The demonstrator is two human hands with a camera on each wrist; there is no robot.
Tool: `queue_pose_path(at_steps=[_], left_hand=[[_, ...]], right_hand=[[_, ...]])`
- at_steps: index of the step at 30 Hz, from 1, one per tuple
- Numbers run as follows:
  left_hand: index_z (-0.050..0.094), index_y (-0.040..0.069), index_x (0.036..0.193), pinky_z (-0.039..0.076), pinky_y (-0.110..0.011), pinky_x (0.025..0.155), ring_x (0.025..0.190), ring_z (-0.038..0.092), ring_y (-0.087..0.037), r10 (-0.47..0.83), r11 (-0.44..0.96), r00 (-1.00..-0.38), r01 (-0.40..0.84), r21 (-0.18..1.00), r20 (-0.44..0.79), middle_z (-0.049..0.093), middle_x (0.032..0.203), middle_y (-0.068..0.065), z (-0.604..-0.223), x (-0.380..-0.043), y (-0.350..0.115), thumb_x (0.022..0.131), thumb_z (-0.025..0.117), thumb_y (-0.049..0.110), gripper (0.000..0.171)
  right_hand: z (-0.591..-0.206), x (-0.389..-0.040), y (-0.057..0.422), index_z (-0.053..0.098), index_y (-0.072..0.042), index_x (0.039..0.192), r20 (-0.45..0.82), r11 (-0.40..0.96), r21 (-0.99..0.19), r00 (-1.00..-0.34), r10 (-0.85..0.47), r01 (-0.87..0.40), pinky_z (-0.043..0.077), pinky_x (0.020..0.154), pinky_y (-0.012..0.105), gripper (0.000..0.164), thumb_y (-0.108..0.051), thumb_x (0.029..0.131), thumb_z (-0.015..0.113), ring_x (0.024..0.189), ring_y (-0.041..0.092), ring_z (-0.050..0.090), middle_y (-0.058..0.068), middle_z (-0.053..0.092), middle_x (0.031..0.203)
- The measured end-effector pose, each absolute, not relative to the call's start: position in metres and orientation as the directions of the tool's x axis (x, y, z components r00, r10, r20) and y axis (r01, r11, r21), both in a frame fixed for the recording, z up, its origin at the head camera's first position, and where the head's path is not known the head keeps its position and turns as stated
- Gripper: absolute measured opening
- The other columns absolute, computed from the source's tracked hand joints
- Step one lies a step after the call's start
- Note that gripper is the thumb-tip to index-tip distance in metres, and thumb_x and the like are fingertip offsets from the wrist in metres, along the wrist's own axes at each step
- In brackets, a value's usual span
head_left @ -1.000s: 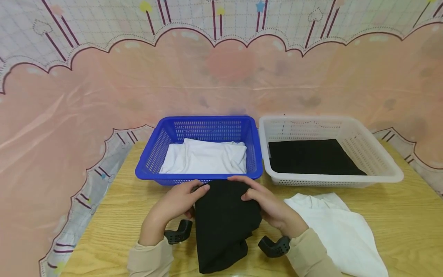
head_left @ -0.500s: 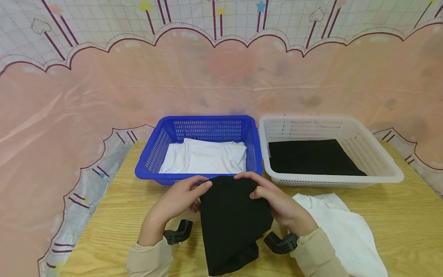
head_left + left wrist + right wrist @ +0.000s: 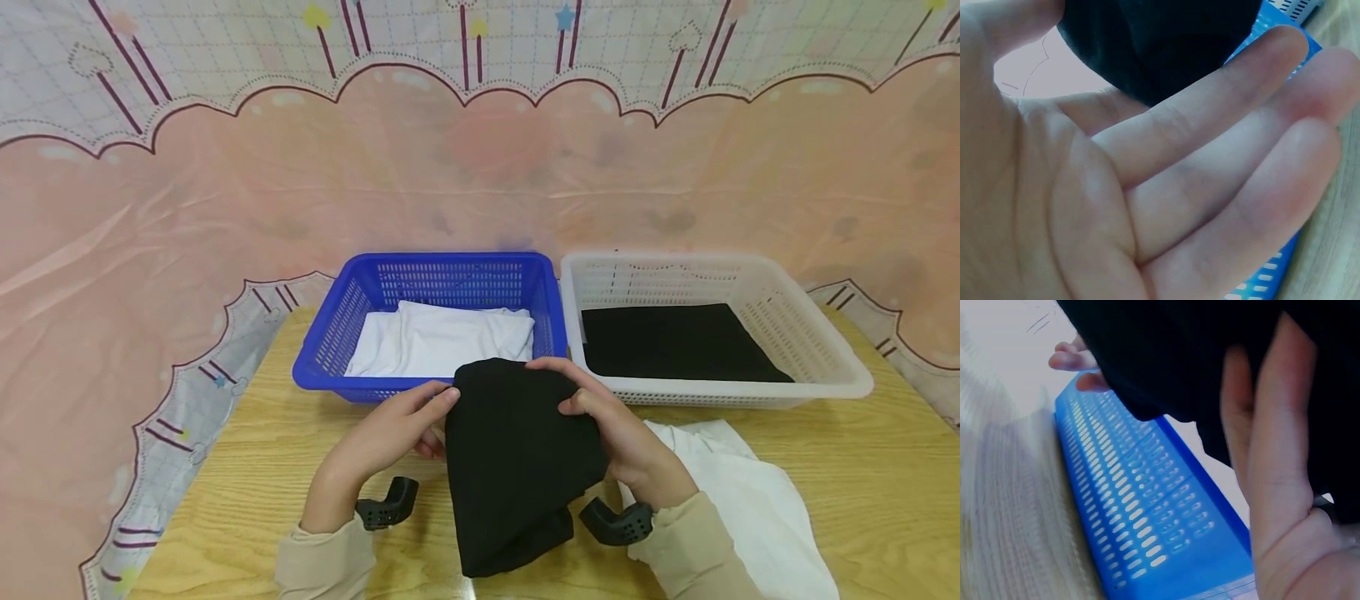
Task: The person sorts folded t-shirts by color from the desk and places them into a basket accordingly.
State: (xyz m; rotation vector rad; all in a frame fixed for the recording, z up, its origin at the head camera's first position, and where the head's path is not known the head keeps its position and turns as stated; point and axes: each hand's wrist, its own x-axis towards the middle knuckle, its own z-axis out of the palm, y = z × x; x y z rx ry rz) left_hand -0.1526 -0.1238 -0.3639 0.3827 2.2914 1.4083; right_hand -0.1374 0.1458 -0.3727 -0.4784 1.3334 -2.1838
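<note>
Head view: a folded black cloth is held between two hands above the table, its far edge overlapping the front rim of the blue basket. The step seems to be handling this bundle without losing its fold, and it would go best with both hands moving together, level and unhurried. The weak spot looks to be the near end, where loose layers spread at the lower right; a flatter tilt, or more support from beneath, should stop them slipping out. A light pinch is probably enough, since soft fabric creases under a hard one.

As for the grip, the left hand pinches the cloth's far left corner, thumb on top and index finger beneath (its other three fingers reach out straight, as the left wrist view shows). The right hand grips the right side, thumb on the upper face and fingers behind. Most of the fabric therefore hangs from the grip toward the person, sloping downward; whether its lower end touches the tabletop, I cannot tell. The right sleeve partly covers a white cloth.
</note>
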Motion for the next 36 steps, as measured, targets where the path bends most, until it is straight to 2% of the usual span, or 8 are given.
queue_pose_path(at_steps=[4, 10, 19, 36], left_hand=[[0.051, 0.013, 0.117, 0.05, -0.038, 0.063, 0.066, 0.062, -0.024, 0.434, 0.448, -0.878, 0.017, 0.894, -0.2, 0.062, 0.088, -0.008, -0.365, -0.152, -0.124, 0.088, 0.042, 0.053, 0.05], [0.051, 0.02, 0.116, 0.05, -0.038, 0.065, 0.068, 0.062, -0.024, 0.405, 0.454, -0.897, 0.03, 0.891, -0.176, 0.063, 0.088, -0.004, -0.366, -0.153, -0.122, 0.086, 0.045, 0.054, 0.046], [0.047, 0.027, 0.123, 0.049, -0.04, 0.065, 0.069, 0.061, -0.025, 0.375, 0.478, -0.916, 0.058, 0.877, -0.143, 0.064, 0.083, -0.001, -0.368, -0.154, -0.12, 0.084, 0.049, 0.054, 0.048], [0.047, 0.028, 0.123, 0.05, -0.035, 0.065, 0.073, 0.06, -0.024, 0.373, 0.489, -0.919, 0.078, 0.869, -0.128, 0.063, 0.086, -0.001, -0.373, -0.154, -0.121, 0.085, 0.049, 0.052, 0.046]], right_hand=[[-0.374, -0.138, 0.145, 0.031, -0.011, 0.135, 0.026, -0.389, -0.885, -0.808, -0.588, 0.254, 0.051, 0.068, 0.036, 0.049, -0.001, 0.088, 0.032, 0.089, 0.022, 0.058, 0.015, 0.043, 0.123], [-0.376, -0.139, 0.146, 0.031, -0.013, 0.136, 0.039, -0.429, -0.863, -0.813, -0.581, 0.265, 0.05, 0.068, 0.036, 0.051, 0.001, 0.087, 0.031, 0.088, 0.022, 0.057, 0.013, 0.043, 0.122], [-0.378, -0.14, 0.146, 0.031, -0.013, 0.136, 0.042, -0.432, -0.865, -0.822, -0.568, 0.255, 0.05, 0.068, 0.034, 0.051, 0.0, 0.088, 0.032, 0.088, 0.021, 0.058, 0.014, 0.044, 0.123], [-0.386, -0.141, 0.146, 0.029, -0.012, 0.137, 0.05, -0.426, -0.87, -0.815, -0.577, 0.248, 0.05, 0.071, 0.034, 0.05, 0.0, 0.089, 0.032, 0.092, 0.022, 0.057, 0.014, 0.044, 0.124]])
